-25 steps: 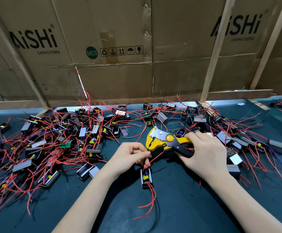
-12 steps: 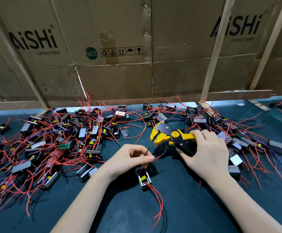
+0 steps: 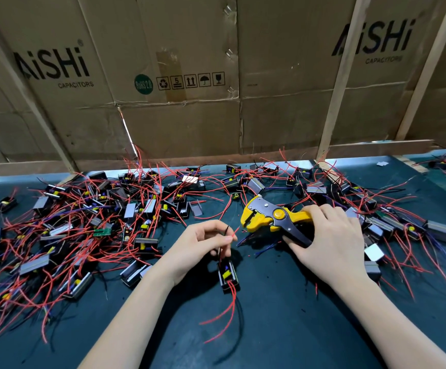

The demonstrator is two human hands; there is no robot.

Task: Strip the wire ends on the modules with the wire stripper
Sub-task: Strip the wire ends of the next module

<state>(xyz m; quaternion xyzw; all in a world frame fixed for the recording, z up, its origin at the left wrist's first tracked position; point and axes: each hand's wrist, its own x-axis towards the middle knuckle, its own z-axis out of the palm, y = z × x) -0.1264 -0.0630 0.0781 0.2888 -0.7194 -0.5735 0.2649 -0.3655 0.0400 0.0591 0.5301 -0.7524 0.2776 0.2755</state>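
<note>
My left hand (image 3: 199, 249) pinches a red and a black wire of a small black module (image 3: 228, 276) that lies on the dark mat just below its fingers. The wire tips stick up between thumb and forefinger. More red wires trail from the module toward me. My right hand (image 3: 328, 241) grips the handles of the yellow and black wire stripper (image 3: 267, 217), whose jaws point left, a short gap from the wire tips.
A large heap of modules with red wires (image 3: 83, 227) covers the mat on the left and back. Another pile (image 3: 392, 219) lies behind and right of my right hand. A cardboard wall (image 3: 216, 89) closes off the back. Bare dark mat (image 3: 283, 328) lies between my forearms.
The stripper has come off the wire and moved back to the right. My left hand has shifted its pinch on the wires, and the module has turned and slid slightly.
</note>
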